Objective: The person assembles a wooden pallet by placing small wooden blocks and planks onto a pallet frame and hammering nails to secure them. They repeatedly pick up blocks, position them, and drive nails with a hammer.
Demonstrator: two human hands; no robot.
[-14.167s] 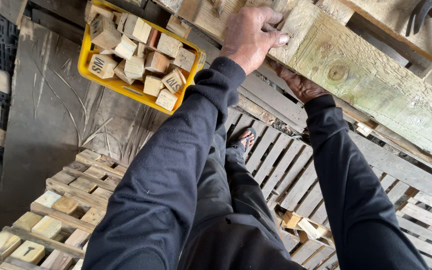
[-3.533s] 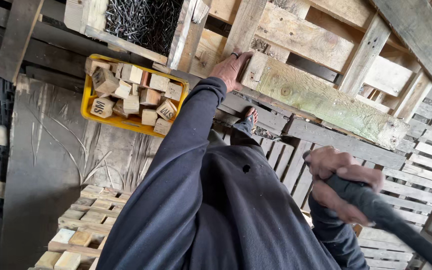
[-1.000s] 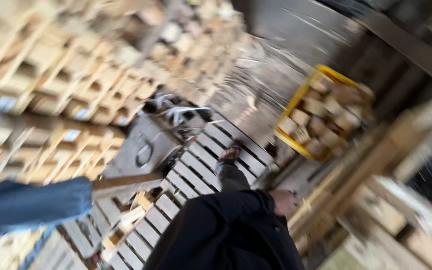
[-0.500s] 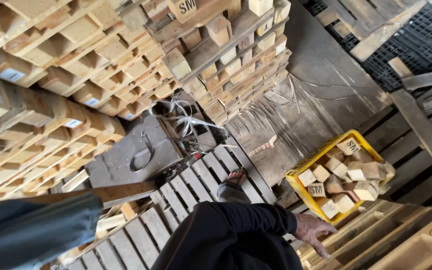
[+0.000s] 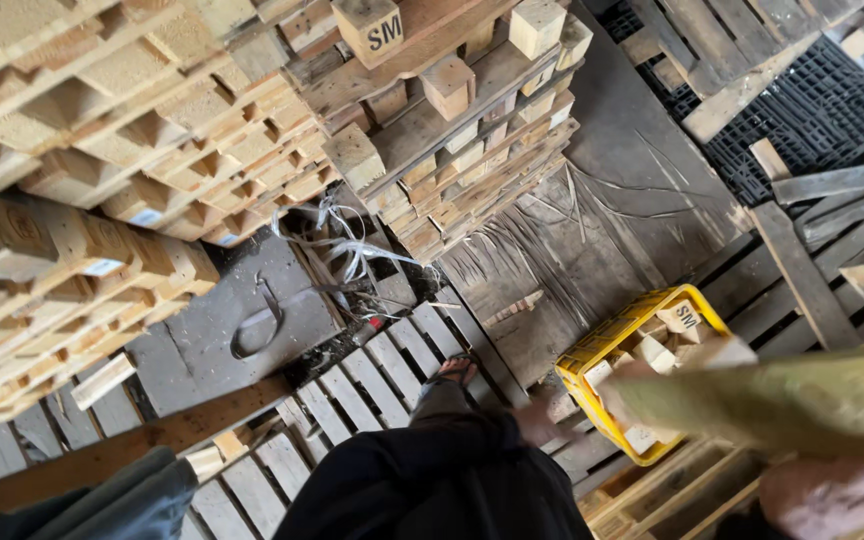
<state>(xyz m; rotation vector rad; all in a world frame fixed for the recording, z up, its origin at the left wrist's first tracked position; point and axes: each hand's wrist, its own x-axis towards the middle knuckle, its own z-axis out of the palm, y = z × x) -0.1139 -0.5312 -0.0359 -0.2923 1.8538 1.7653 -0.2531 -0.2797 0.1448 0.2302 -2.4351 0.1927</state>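
While our left hand [image 5: 537, 420] hangs blurred beside the yellow crate [image 5: 602, 365], grip unreadable, our right hand [image 5: 832, 495] wraps the greenish plank [image 5: 782, 400] from below at lower right. It looks stiff, heavy, rough; best held mid-length.

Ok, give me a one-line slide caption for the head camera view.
Person's right hand grips a greenish wooden plank above a yellow crate of wooden blocks, amid stacked wooden pallets.

A greenish plank [image 5: 782, 400] sweeps blurred across the near right, hiding part of the yellow crate [image 5: 612, 350]. The hand [image 5: 832, 495] beneath it is smeared and cut by the bottom edge; its grip is unclear.
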